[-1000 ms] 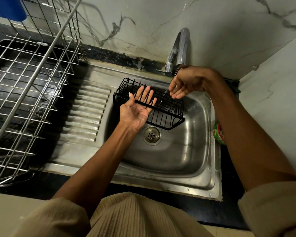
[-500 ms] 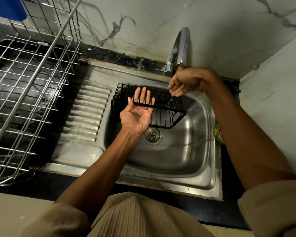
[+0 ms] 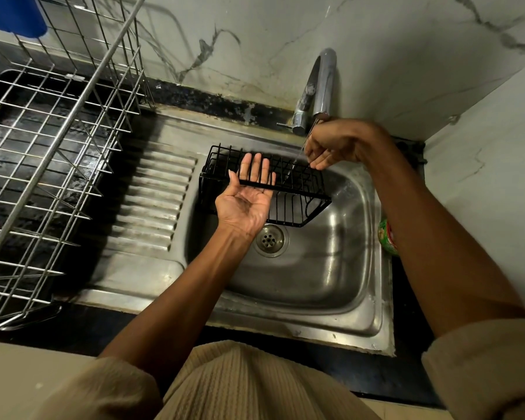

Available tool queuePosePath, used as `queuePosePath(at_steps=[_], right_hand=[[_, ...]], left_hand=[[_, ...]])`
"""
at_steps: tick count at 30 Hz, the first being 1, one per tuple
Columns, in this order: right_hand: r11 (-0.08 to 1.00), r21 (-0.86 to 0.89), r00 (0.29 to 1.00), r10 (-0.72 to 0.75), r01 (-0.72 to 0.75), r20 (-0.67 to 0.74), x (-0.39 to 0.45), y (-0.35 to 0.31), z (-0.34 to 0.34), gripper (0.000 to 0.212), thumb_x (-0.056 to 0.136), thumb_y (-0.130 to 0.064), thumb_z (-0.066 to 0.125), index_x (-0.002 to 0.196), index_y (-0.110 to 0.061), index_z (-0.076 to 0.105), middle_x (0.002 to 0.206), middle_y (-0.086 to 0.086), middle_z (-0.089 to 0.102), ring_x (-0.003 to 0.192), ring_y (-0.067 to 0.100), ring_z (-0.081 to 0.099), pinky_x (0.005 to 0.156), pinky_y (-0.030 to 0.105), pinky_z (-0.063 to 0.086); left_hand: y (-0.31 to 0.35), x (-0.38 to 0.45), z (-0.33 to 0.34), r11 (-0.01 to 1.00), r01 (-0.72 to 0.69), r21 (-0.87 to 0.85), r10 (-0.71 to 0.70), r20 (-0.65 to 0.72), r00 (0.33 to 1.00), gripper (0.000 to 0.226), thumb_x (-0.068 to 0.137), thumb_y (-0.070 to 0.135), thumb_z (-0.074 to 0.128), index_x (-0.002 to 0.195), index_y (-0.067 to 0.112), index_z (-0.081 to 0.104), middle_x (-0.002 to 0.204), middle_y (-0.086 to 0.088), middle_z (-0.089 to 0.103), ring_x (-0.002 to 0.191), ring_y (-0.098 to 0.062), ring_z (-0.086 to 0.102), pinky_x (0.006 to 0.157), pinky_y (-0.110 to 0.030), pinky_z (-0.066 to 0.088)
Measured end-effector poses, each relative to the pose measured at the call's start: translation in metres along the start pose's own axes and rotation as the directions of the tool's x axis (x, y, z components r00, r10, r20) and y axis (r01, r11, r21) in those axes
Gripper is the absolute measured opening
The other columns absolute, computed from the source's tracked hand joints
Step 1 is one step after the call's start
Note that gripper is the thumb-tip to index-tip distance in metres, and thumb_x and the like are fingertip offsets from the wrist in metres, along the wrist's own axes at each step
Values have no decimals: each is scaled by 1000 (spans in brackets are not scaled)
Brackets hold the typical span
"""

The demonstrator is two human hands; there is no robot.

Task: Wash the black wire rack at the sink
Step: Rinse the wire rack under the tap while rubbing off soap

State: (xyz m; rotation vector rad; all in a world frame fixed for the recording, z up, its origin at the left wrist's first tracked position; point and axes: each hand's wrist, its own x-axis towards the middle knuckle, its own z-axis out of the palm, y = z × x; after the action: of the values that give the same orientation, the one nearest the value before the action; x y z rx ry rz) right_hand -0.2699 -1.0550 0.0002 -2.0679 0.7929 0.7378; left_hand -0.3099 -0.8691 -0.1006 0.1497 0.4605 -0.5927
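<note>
The black wire rack (image 3: 297, 204) hangs over the steel sink basin (image 3: 325, 274), its left end near the drainboard. My left hand (image 3: 246, 201) is palm up, with straight fingers slipped behind the rack's front top rail, carrying it. My right hand (image 3: 334, 144) is curled just under the tap spout (image 3: 323, 83), its fingertips pinched at the rack's rear rim. A thin stream of water falls from the spout past those fingers onto the rack.
A large silver wire dish basket (image 3: 52, 153) stands on the black counter at left, beside the ribbed drainboard (image 3: 152, 204). The drain (image 3: 269, 239) lies below the rack. A green and red container (image 3: 387, 236) sits at the sink's right edge. Marble walls close the corner.
The rack has swung level and a little left, with its front rail now lying across my left fingers. My right hand has curled its fingers in and stays under the spout.
</note>
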Motion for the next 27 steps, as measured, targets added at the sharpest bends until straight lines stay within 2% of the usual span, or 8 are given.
queuePosePath(at_steps=[4, 10, 13, 17, 20, 23, 27], right_hand=[[997, 59, 998, -48, 46, 35, -2, -2, 1, 34, 89, 9, 37, 112, 3, 62, 116, 22, 64, 106, 31, 67, 91, 37, 58], [954, 258, 973, -191, 153, 133, -4, -3, 10, 41, 95, 11, 32, 126, 6, 57, 128, 24, 61, 116, 30, 64, 101, 38, 53], [932, 319, 957, -233, 170, 172, -4, -2, 11, 50, 89, 21, 26, 125, 5, 57, 129, 24, 61, 119, 30, 63, 96, 34, 56], [916, 348, 944, -273, 198, 183, -5, -2, 12, 56, 85, 25, 26, 126, 4, 57, 129, 21, 61, 121, 27, 62, 91, 28, 57], [910, 354, 944, -288, 217, 161, -2, -1, 12, 54, 85, 24, 27, 120, 0, 60, 128, 19, 62, 118, 24, 63, 88, 25, 58], [896, 381, 944, -299, 228, 139, 2, 1, 12, 57, 79, 24, 29, 117, -2, 63, 125, 17, 65, 117, 23, 65, 93, 28, 56], [894, 371, 948, -305, 253, 88, 1, 4, 10, 57, 76, 22, 33, 118, 0, 65, 121, 16, 68, 111, 22, 68, 92, 29, 57]], left_hand=[[0, 0, 0, 1000, 5, 20, -5, 10, 1000, 48, 87, 26, 53, 129, 3, 60, 152, -15, 49, 142, -31, 45, 122, -47, 28], [-4, -3, 0, 997, 42, 66, -43, 14, 999, 48, 91, 28, 50, 132, 3, 59, 150, -16, 51, 142, -31, 46, 120, -47, 30], [-4, -3, -1, 991, 72, 110, -70, -19, 997, 47, 105, 34, 37, 132, 2, 58, 149, -17, 52, 140, -32, 47, 122, -47, 28], [-7, -2, -4, 969, 134, 206, -132, -23, 991, 53, 108, 39, 28, 138, 3, 53, 151, -17, 50, 140, -32, 48, 123, -46, 27], [-9, -4, -5, 931, 174, 321, -174, -31, 984, 53, 109, 40, 25, 135, 5, 56, 150, -16, 51, 141, -31, 47, 123, -46, 27], [-14, -5, -8, 865, 196, 462, -207, -29, 978, 52, 110, 40, 23, 132, 8, 57, 148, -15, 53, 139, -31, 49, 121, -47, 31], [-17, -5, -17, 772, 210, 600, -237, -36, 971, 50, 111, 37, 23, 136, 9, 55, 144, -14, 58, 133, -28, 56, 116, -46, 39]])
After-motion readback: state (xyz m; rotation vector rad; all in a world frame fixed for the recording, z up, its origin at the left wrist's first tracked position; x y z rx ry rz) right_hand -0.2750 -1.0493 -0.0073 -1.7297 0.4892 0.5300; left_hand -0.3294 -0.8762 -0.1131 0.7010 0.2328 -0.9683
